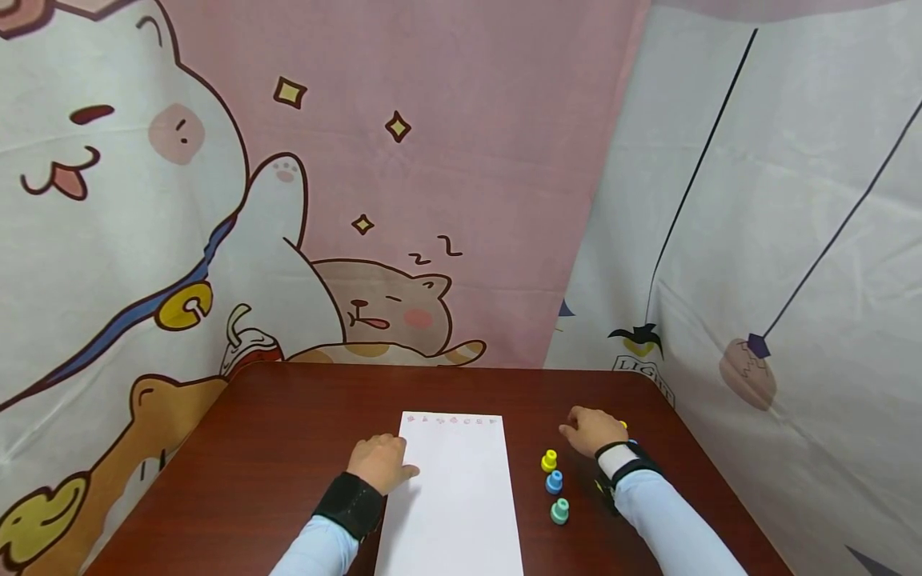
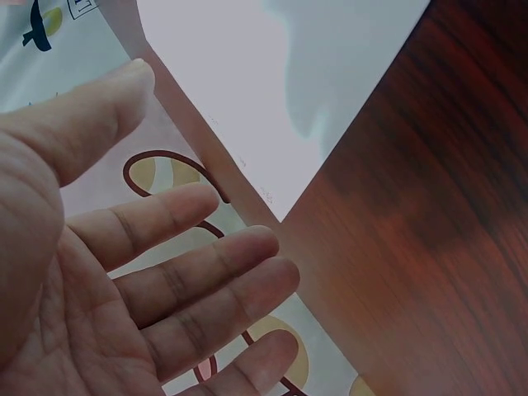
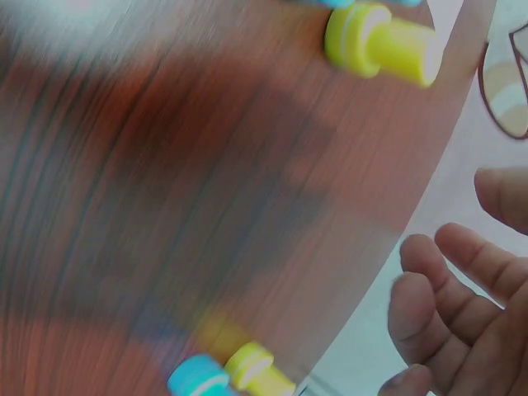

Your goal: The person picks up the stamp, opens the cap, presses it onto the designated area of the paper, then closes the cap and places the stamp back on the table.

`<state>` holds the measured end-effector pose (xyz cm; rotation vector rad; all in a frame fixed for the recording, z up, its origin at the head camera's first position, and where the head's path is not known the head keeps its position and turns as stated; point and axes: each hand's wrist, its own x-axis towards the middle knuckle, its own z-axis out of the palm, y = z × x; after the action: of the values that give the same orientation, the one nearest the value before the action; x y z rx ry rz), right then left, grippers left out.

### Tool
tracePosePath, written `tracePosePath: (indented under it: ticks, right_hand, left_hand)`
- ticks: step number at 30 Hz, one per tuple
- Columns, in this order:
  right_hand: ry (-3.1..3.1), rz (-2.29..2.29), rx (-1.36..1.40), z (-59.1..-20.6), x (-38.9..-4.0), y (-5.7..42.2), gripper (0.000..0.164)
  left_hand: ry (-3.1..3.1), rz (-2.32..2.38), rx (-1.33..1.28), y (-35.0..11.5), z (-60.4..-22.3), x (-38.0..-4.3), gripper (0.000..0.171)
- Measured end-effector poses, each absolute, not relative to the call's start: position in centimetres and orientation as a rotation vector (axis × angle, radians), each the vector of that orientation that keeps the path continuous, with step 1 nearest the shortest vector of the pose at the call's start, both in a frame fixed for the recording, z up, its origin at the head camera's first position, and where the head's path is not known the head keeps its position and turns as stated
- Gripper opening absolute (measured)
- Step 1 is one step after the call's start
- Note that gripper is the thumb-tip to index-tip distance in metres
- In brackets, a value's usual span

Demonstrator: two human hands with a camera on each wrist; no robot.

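A white sheet of paper (image 1: 452, 496) lies on the brown table, with a row of small reddish marks along its far edge. Over its left edge is my left hand (image 1: 379, 462), fingers loosely extended and palm bare in the left wrist view. My right hand (image 1: 591, 432) is above the table to the right of the paper, its fingers loosely bent around nothing. Just left of it stand a yellow (image 1: 549, 461), a blue (image 1: 554, 482) and a green (image 1: 559, 512) stamp-like piece, each with a wide round base and narrower knob.
Beyond the right hand, another yellow piece (image 3: 260, 370) and a blue piece (image 3: 198, 375) stand together, mostly hidden by the hand in the head view. The brown table (image 1: 302, 432) ends at a pink and white cartoon curtain (image 1: 490, 200).
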<state>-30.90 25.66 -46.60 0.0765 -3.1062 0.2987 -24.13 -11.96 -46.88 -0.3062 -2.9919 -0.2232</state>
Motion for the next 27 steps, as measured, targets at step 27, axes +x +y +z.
tracePosePath:
  ticks: [27]
  right_hand:
    - [-3.184,0.177,0.159,-48.4,-29.5,21.6,0.033]
  left_hand:
    - [-3.003,-0.233,-0.323,-11.9,-47.3,-24.2,0.045]
